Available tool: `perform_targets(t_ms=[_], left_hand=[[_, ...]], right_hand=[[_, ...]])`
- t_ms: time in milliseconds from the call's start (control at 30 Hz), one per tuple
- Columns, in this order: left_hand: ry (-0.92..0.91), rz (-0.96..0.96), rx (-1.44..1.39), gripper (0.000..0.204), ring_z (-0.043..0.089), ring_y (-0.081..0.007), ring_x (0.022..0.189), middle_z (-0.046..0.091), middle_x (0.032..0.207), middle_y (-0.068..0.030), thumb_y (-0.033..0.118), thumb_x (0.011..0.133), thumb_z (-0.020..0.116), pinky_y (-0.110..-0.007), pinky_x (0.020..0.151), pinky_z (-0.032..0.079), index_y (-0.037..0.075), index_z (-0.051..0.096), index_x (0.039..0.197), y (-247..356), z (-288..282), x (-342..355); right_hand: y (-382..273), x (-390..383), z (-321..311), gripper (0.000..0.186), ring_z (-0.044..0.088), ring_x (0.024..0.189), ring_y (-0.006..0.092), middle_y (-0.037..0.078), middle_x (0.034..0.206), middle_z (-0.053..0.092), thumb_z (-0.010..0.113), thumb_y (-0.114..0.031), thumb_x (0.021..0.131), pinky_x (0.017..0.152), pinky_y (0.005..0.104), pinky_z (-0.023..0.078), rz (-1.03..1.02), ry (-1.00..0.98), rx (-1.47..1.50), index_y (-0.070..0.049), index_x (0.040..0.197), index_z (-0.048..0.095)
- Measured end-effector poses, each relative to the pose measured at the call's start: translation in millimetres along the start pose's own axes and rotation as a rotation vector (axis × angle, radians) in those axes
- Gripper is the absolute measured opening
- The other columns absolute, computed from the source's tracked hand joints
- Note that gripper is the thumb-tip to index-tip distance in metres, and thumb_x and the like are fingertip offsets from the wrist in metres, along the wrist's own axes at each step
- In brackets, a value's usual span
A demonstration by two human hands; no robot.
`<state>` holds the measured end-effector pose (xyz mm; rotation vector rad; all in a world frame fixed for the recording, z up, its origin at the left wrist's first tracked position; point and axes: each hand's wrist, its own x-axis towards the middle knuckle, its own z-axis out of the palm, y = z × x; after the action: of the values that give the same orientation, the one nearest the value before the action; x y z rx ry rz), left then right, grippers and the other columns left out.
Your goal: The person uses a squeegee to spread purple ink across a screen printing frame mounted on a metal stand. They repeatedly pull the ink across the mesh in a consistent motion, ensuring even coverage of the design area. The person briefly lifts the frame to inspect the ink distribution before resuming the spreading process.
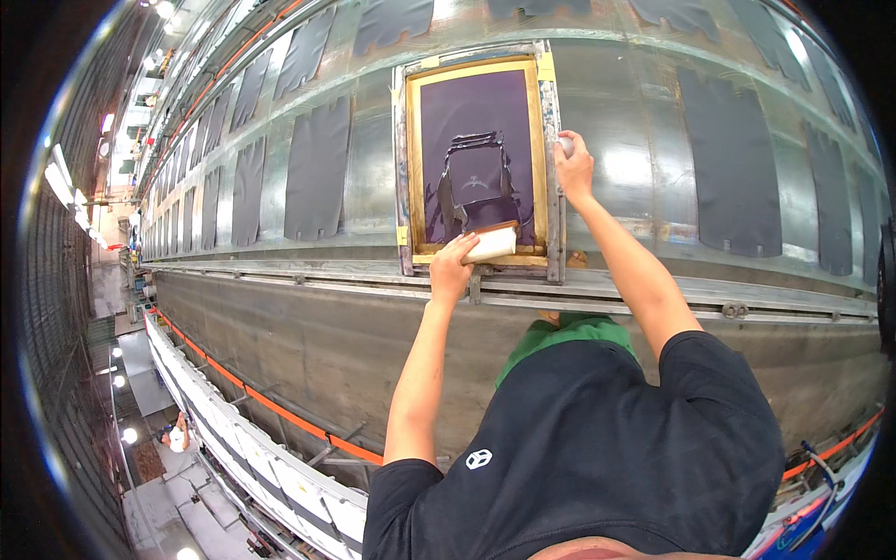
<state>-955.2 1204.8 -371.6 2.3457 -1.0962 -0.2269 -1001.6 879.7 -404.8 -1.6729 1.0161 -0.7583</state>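
Observation:
A screen-printing frame [552,187] with yellow-taped inner edges lies on the long metal table. Dark, wet ink [476,140] sits in thick ridges on its purple mesh [457,98], around a small pale emblem. At the near end of the mesh, my left hand [451,266] is closed round a squeegee [492,244] with a pale handle, tilted over the ink. On the frame's right side, my right hand [576,166] curls its fingers round a small whitish grip [565,147]. Its hold on the frame itself is partly hidden.
Dark fabric pieces [317,168] lie flat in rows on the metal table [621,163], left and right of the frame. A metal rail [364,273] runs along the table's near edge. Behind me is an orange rail [271,401]. Another person [175,436] is far off at lower left.

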Motion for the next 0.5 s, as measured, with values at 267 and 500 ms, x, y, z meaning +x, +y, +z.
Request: perform_targets(t_ms=[267,500], left_hand=[[0.022,0.121,0.139,0.058,0.064,-0.0233,0.125,0.070,0.131,-0.0011,-0.002,0.067,0.074,-0.038,0.097,0.051,0.017,0.073,0.121,-27.4,-9.3,-38.1],[0.025,0.332,0.221,0.047,0.067,-0.0193,0.118,0.073,0.126,-0.0007,0.000,0.075,0.069,-0.038,0.088,0.050,0.018,0.074,0.118,-40.5,0.6,31.7]], right_hand=[[22.8,0.2,11.5,0.032,0.068,0.074,0.0327,0.016,0.077,0.070,0.063,-0.024,0.092,0.076,0.0441,0.052,0.066,-0.028,-0.110,-0.014,0.123,0.065],[60.3,16.2,-6.2,0.037,0.067,0.090,0.0301,0.017,0.098,0.070,0.070,-0.027,0.093,0.087,0.0416,0.052,-0.277,0.052,-0.242,-0.009,0.125,0.067]])
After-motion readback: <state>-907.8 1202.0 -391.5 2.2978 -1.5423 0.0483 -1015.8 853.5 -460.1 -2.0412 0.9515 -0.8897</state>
